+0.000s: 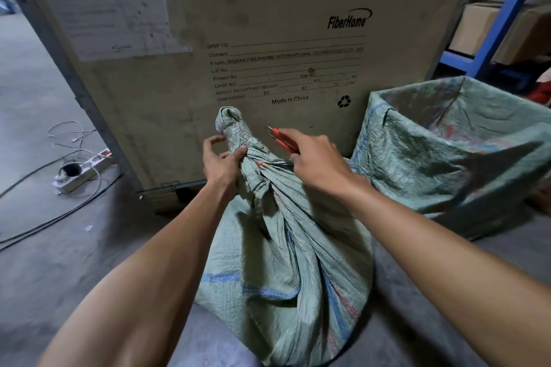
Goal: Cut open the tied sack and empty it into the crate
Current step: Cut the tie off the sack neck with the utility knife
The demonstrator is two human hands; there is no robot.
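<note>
A green woven sack (286, 271) stands on the floor at centre, its neck twisted and tied into a knot (235, 131). My left hand (222, 161) grips the neck just below the knot. My right hand (316, 161) holds a red-handled cutter (280, 138) close to the right side of the neck, with the red handle pointing up and left. The blade tip is hidden by the fingers and cloth. To the right stands a crate lined with green woven sacking (453, 155), open at the top.
A large cardboard shipping box (268, 39) stands right behind the sack. A white power strip (80, 170) with cables lies on the concrete floor at left. Blue shelving (504, 18) with boxes stands at the back right.
</note>
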